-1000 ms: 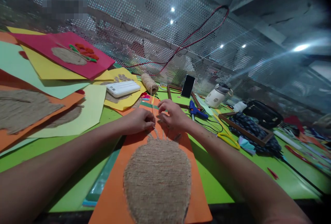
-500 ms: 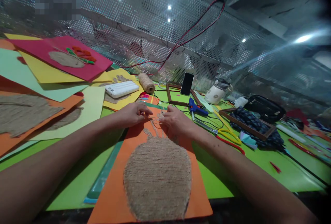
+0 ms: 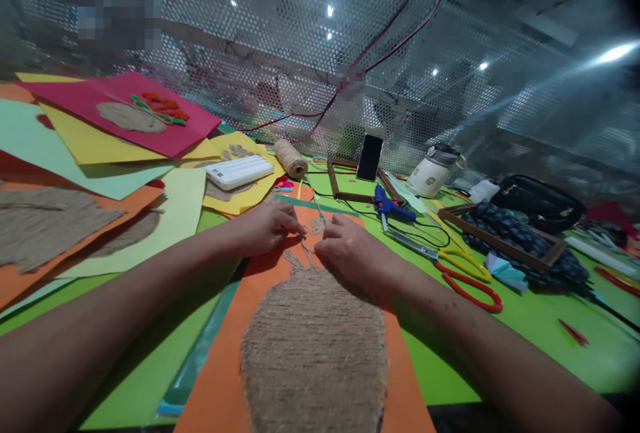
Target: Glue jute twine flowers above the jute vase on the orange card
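Note:
An orange sheet point(image 3: 215, 386) lies in front of me, with a vase shape of rows of jute twine point(image 3: 315, 346) on it. Above the vase's neck are thin twine stems and small loops point(image 3: 293, 258). My left hand point(image 3: 270, 226) is closed in a pinch on a strand of jute twine over the stems. From the right, my right hand point(image 3: 357, 253) has its fingers bent together at the same twine, low over the sheet; its fingertips are partly hidden. One strand point(image 3: 321, 209) runs back from there towards the twine spool point(image 3: 291, 158).
Left are stacked coloured sheets point(image 3: 185, 220) with twine shapes and a white power bank point(image 3: 240, 172). Behind stand a phone point(image 3: 370, 156) and a white flask point(image 3: 431, 172). Right lie a blue glue gun point(image 3: 393, 205), scissors point(image 3: 470, 286), wooden frames point(image 3: 500, 236) and dark cloth point(image 3: 530, 236).
My two hands have shifted slightly within the stem area, and the twine between them lies differently. The whole view has moved a little, so things on the right appear farther right.

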`<state>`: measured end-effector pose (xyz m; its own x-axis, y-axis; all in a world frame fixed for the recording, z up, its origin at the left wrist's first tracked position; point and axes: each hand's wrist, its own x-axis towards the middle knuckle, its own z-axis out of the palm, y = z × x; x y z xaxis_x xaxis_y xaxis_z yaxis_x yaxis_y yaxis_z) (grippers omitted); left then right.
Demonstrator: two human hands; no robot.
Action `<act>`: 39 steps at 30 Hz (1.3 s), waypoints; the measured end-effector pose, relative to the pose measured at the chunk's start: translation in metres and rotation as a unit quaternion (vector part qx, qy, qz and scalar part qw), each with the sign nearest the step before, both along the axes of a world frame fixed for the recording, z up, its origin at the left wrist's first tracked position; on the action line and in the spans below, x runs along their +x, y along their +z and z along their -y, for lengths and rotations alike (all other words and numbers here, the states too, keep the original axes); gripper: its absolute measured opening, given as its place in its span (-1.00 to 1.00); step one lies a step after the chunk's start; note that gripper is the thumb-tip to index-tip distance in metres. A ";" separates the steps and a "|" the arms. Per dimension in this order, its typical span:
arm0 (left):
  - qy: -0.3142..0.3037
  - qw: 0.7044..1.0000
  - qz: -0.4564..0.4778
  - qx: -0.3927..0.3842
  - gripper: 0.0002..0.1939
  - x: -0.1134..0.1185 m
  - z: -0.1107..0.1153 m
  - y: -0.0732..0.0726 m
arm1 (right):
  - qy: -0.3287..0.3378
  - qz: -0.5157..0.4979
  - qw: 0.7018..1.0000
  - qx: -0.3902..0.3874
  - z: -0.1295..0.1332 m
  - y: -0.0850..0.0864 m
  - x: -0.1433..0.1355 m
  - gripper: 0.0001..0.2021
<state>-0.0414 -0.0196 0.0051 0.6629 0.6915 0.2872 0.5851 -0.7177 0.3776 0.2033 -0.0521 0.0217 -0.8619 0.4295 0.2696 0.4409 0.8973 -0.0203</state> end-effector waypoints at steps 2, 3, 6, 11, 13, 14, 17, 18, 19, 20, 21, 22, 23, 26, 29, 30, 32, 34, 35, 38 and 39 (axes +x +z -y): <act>0.002 1.000 -0.003 -0.004 -0.69 -0.001 0.000 0.000 | -0.018 -0.002 1.000 -0.002 -0.001 -0.001 0.003 -0.73; -0.002 1.000 -0.005 -0.002 -0.70 -0.001 -0.001 0.000 | -0.029 0.001 1.000 -0.006 0.000 -0.001 0.005 -0.74; -0.016 1.000 -0.005 0.024 -0.74 -0.002 -0.004 -0.005 | -0.051 0.010 0.999 -0.011 0.001 0.001 0.008 -0.76; -0.022 0.995 -0.039 0.085 -0.75 -0.001 -0.002 -0.005 | -0.072 0.003 0.997 0.009 -0.002 0.001 0.009 -0.79; -0.021 0.993 -0.059 0.104 -0.75 0.001 0.002 -0.002 | -0.072 0.000 0.997 0.011 -0.003 -0.001 0.009 -0.78; -0.020 0.991 -0.065 0.113 -0.77 0.002 0.003 -0.001 | -0.071 -0.003 0.997 0.010 -0.002 -0.002 0.009 -0.77; -0.015 0.989 -0.077 0.128 -0.80 0.005 0.006 0.001 | -0.071 -0.012 0.997 0.006 0.000 -0.003 0.007 -0.75; -0.013 0.989 -0.079 0.127 -0.80 0.005 0.006 0.000 | -0.069 -0.013 0.998 0.005 0.001 -0.003 0.007 -0.75; -0.010 0.989 -0.078 0.124 -0.80 0.005 0.005 0.000 | -0.067 -0.016 0.998 0.004 0.002 -0.002 0.006 -0.75; -0.010 0.990 -0.076 0.117 -0.80 0.005 0.005 0.000 | -0.064 -0.016 0.998 0.004 0.003 -0.001 0.005 -0.76; -0.010 0.992 -0.068 0.107 -0.79 0.005 0.004 -0.001 | -0.060 -0.014 0.998 0.005 0.003 -0.001 0.004 -0.76; -0.008 0.994 -0.058 0.093 -0.78 0.005 0.003 0.000 | -0.056 -0.009 0.998 0.007 0.004 0.000 0.003 -0.77; -0.001 0.996 -0.046 0.076 -0.76 0.004 0.003 0.001 | -0.052 -0.003 0.999 0.010 0.004 0.000 0.002 -0.77; 0.047 0.998 -0.021 0.024 -0.70 0.004 0.002 0.006 | -0.046 0.010 0.999 0.020 0.004 0.001 0.000 -0.77; 0.070 0.997 -0.009 0.004 -0.70 0.005 0.001 0.009 | -0.048 0.015 0.998 0.023 0.006 0.002 -0.001 -0.77; 0.058 0.998 -0.010 0.007 -0.71 0.005 0.001 0.009 | -0.048 0.016 0.998 0.021 0.006 0.002 0.000 -0.77; 0.014 0.999 -0.023 0.025 -0.72 0.005 0.000 0.006 | -0.054 0.004 0.998 0.012 0.007 0.002 0.002 -0.79; -0.019 0.998 -0.040 0.046 -0.71 0.004 0.000 0.003 | -0.066 -0.036 0.997 0.001 0.006 0.003 0.005 -0.85; -0.026 0.997 -0.045 0.056 -0.70 0.004 -0.001 0.002 | -0.074 -0.064 0.995 -0.001 0.004 0.003 0.007 -0.86; -0.025 0.996 -0.048 0.066 -0.70 0.003 -0.003 0.000 | -0.111 -0.150 0.982 0.022 -0.007 0.005 0.014 -0.84; -0.021 0.997 -0.051 0.061 -0.71 0.003 -0.004 0.000 | -0.132 -0.178 0.975 0.036 -0.014 0.007 0.019 -0.86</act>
